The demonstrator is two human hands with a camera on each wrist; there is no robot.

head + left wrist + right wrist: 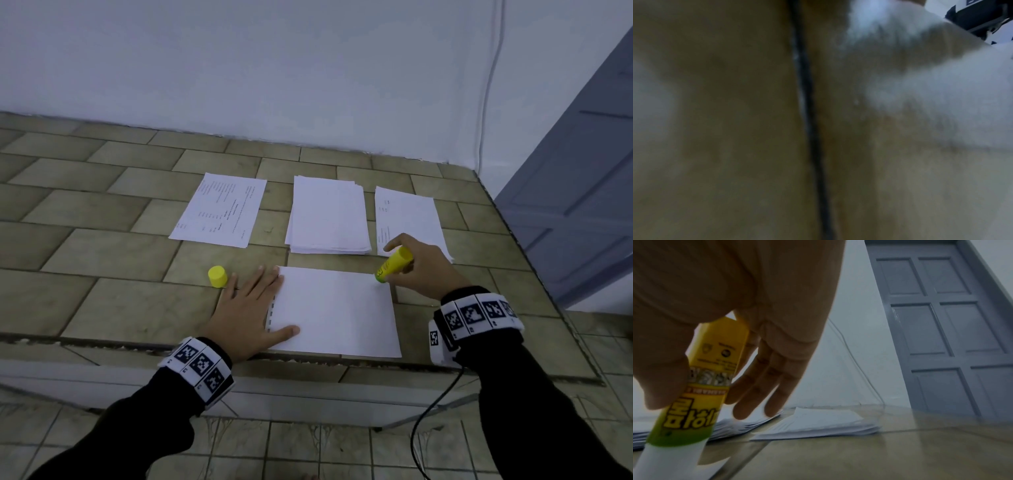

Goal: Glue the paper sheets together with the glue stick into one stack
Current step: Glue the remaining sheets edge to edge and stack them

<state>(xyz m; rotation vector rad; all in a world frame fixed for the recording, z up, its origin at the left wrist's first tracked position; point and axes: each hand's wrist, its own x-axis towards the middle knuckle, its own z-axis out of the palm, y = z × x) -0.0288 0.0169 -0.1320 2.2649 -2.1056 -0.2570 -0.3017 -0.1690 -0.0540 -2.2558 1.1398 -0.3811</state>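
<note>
A blank white sheet (335, 311) lies at the near edge of the tiled counter (113, 253). My left hand (250, 308) lies flat with straight fingers, pressing down the sheet's left edge. My right hand (421, 267) grips the yellow glue stick (394, 264), which tilts down with its tip on the sheet's far right corner. In the right wrist view the glue stick (694, 395) is pinched between thumb and fingers, its white glue end pointing down. The yellow cap (217, 276) stands on the counter left of my left hand. The left wrist view is blurred counter surface.
Behind the sheet lie a printed page (219, 209), a stack of blank sheets (328, 216) and another pile (407, 219) at the right. A white wall runs behind the counter. A grey door (575, 192) stands to the right. A black cable (431, 411) hangs below my right wrist.
</note>
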